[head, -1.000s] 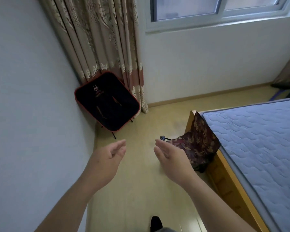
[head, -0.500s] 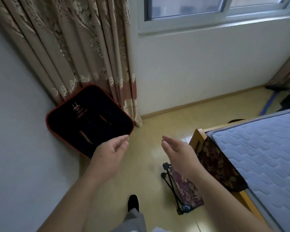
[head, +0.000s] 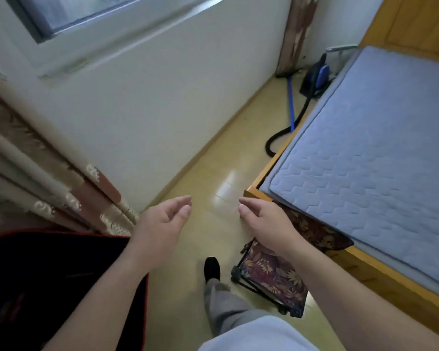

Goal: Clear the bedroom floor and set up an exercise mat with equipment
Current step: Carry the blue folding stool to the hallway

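Both of my hands hang in the air over the yellow floor, holding nothing. My left hand has relaxed fingers and hovers just right of a black folding chair with red trim at the lower left. My right hand is also relaxed, above a floral-fabric folding stool that leans against the bed's wooden frame. No exercise mat is in view.
A bed with a blue quilted mattress fills the right side. A black and blue vacuum cleaner with a hose and a blue pole lies in the far corner. A patterned curtain hangs at the left. My shoe stands on the floor.
The view has swung right and forward along the strip of floor. The black chair slid to the lower left, and the far corner with the vacuum came into sight. Both hands stay empty.
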The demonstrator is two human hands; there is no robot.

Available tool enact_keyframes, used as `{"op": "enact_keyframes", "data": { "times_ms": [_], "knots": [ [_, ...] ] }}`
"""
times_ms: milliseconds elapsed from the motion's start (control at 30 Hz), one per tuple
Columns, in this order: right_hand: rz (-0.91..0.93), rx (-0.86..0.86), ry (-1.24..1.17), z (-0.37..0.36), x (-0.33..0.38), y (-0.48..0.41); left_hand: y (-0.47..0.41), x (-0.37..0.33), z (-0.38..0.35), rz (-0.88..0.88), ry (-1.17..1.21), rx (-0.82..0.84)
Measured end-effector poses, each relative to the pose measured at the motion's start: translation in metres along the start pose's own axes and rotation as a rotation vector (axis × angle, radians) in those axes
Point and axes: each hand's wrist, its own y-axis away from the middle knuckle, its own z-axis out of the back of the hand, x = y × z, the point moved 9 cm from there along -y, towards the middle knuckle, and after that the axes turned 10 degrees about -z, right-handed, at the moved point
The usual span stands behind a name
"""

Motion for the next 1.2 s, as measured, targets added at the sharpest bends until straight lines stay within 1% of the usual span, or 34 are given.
{"op": "enact_keyframes", "data": {
  "times_ms": [267, 367, 433, 500, 567, 667, 800, 867, 967, 1033, 1067, 1133, 1200],
  "knots": [
    [-0.188, -0.082, -0.263, -0.001, 0.014, -0.150, -0.174, -0.001, 0.020, -0.060, -0.004, 0.167],
    [-0.228, -0.082, -0.284, 0.004, 0.029, -0.192, -0.231, -0.007, 0.028, -0.094, -0.044, 0.216],
    [-0.242, -0.084, -0.276, 0.010, 0.038, -0.214, -0.268, -0.009, 0.030, -0.116, -0.026, 0.222],
    [-0.289, -0.128, -0.288, 0.020, 0.039, -0.236, -0.308, -0.010, 0.020, -0.125, -0.037, 0.279],
    [-0.338, -0.173, -0.307, 0.030, 0.035, -0.252, -0.342, -0.017, 0.004, -0.149, -0.065, 0.357],
    [-0.438, -0.244, -0.366, 0.045, 0.017, -0.269, -0.384, -0.028, -0.035, -0.204, -0.098, 0.535],
    [-0.587, -0.418, -0.451, 0.063, -0.012, -0.277, -0.437, -0.040, -0.098, -0.275, -0.121, 0.789],
    [-0.689, -0.519, -0.523, 0.067, -0.024, -0.266, -0.457, -0.041, -0.126, -0.280, -0.151, 0.900],
    [-0.850, -0.655, -0.696, 0.058, -0.043, -0.248, -0.485, -0.042, -0.168, -0.294, -0.219, 1.068],
    [-0.941, -0.746, -0.864, 0.041, -0.060, -0.236, -0.490, -0.048, -0.199, -0.315, -0.253, 1.168],
    [-0.968, -0.779, -0.970, 0.035, -0.067, -0.233, -0.492, -0.052, -0.209, -0.305, -0.249, 1.181],
    [-1.052, -0.902, -1.338, 0.011, -0.087, -0.220, -0.483, -0.057, -0.242, -0.296, -0.270, 1.263],
    [-1.065, -1.003, -1.709, -0.009, -0.102, -0.218, -0.471, -0.059, -0.271, -0.281, -0.283, 1.343]
  ]
}}
